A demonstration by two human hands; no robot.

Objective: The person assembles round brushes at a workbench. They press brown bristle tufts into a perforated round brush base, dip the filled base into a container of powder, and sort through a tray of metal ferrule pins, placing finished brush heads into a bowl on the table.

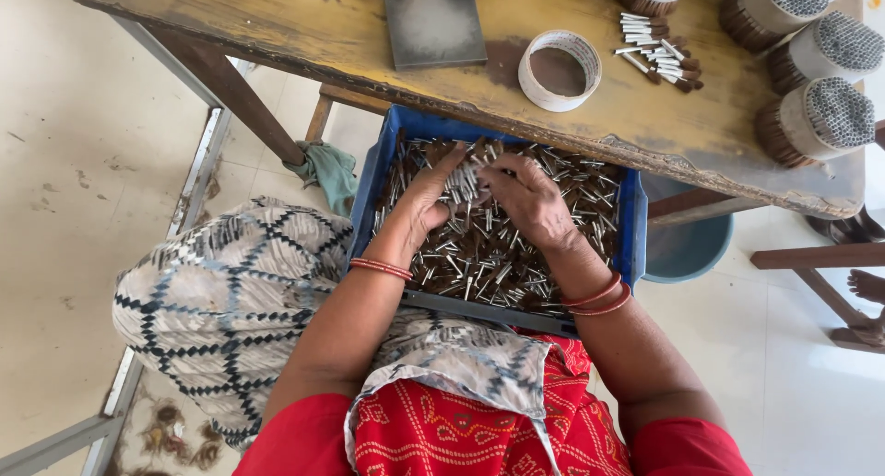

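Small sticks: short brown-bodied sticks with silvery white ends [498,255], heaped loose in a blue plastic crate [632,227]; lying every way, filling it nearly from wall to wall.
Crate position: resting on the lap, far edge tucked under the worn wooden table [304,24] — probably so both hands reach the heap without stretching.
Left hand: left hand [426,198] laid palm down on the heap toward the far side, fingers [449,163] spread a little and curled around a small bunch of sticks.
Right hand: right hand [530,201] just beside it, fingers bent inward toward the same bunch, fingertips touching or nearly touching those of the other hand.
Hold: a cluster of sticks [464,186] pinched between the two hands, silvery ends showing in the gap; how firmly — cannot tell.
Sticks relative to fingers: some under the palms, some between the fingertips, most lying free all round.
Wrists: red bangles [597,299] on both, clear of the heap.
Table top: grey square slab [433,23], low white ring-shaped band [560,69], small pile of the same sticks [662,59], and round packed bundles in white wrappers [816,117] at the right edge — likely kept within arm's reach of the crate.
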